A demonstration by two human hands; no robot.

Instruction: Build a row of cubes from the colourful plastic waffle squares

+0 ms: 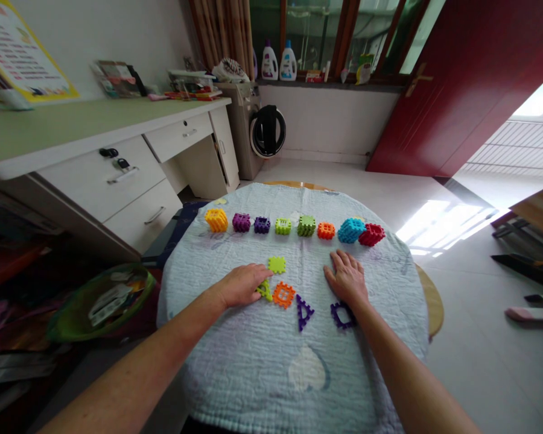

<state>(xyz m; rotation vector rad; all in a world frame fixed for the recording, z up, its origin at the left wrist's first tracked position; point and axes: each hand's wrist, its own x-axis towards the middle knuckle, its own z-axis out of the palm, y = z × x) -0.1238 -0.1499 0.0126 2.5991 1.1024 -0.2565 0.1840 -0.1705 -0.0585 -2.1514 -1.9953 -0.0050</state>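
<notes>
My left hand [247, 283] is over a lime green triangular building piece [265, 290], its thumb and fingers closed about the piece's left side. A lime square piece [277, 264] lies just past those fingertips. Beside the triangle is an orange window-shaped square [283, 295]. My right hand [347, 278] rests flat on the cloth with fingers spread and nothing held. A dark purple square frame [342, 315] lies by its wrist, partly hidden under the forearm. Between the hands lies a purple triangular piece [304, 313].
Stacks sorted by colour line the table's far side, from a yellow stack [216, 220] to a red stack [371, 234]. A pale blue quilted cloth [253, 367] covers the round table. Left are a desk [131, 120] and a green basket [67, 328]; a washing machine [248, 120] stands behind.
</notes>
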